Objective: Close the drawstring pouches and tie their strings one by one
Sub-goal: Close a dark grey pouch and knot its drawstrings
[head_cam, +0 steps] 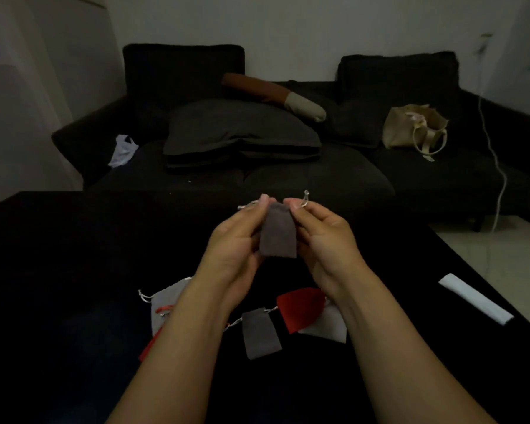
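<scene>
A small dark grey drawstring pouch (278, 232) hangs upright in the air above the black table (58, 270). My left hand (239, 240) pinches its top left corner and my right hand (322, 234) pinches its top right corner. Pale strings stick out to both sides of the pouch mouth. On the table below lie more pouches: a light grey one (166, 301) at the left, a dark grey one (261, 335) in the middle, a red one (300, 310) and a white one (328, 327) to the right. Another red pouch (149, 347) peeks out under my left forearm.
A folded white cloth (475, 298) lies near the table's right edge. Behind the table stands a dark sofa (318, 179) with a dark cushion (242, 133), a beige tote bag (416, 130) and a white plastic bag (123, 149). A white cable (499, 166) hangs at the right.
</scene>
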The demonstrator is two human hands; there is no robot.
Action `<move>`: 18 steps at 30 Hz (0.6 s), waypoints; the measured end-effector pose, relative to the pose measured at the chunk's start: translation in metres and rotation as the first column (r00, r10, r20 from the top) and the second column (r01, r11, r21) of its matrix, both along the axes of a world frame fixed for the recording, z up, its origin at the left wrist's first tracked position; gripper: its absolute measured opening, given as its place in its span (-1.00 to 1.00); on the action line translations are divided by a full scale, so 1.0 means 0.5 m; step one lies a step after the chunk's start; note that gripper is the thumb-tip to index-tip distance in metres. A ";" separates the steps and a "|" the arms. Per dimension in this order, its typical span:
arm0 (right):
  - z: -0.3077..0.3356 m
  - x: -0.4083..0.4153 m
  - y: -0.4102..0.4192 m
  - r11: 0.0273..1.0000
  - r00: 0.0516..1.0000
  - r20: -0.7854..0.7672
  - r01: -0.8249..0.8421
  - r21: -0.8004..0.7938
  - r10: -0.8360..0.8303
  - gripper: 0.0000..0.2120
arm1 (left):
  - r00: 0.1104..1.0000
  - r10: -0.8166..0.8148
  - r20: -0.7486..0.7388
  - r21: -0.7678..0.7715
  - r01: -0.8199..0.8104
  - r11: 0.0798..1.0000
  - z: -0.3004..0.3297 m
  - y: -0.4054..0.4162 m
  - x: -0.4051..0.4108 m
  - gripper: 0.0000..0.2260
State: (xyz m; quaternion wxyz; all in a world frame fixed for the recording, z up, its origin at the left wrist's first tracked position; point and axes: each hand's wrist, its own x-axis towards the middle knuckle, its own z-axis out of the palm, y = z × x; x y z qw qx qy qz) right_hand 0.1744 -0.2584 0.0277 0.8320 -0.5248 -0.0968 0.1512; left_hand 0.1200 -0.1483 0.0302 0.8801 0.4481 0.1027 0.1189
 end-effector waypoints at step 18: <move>0.013 0.014 -0.016 0.998 0.993 -0.121 0.005 0.068 0.003 -0.83 | 0.900 0.427 0.087 0.700 -0.361 0.617 -0.021 0.028 -0.003 -0.51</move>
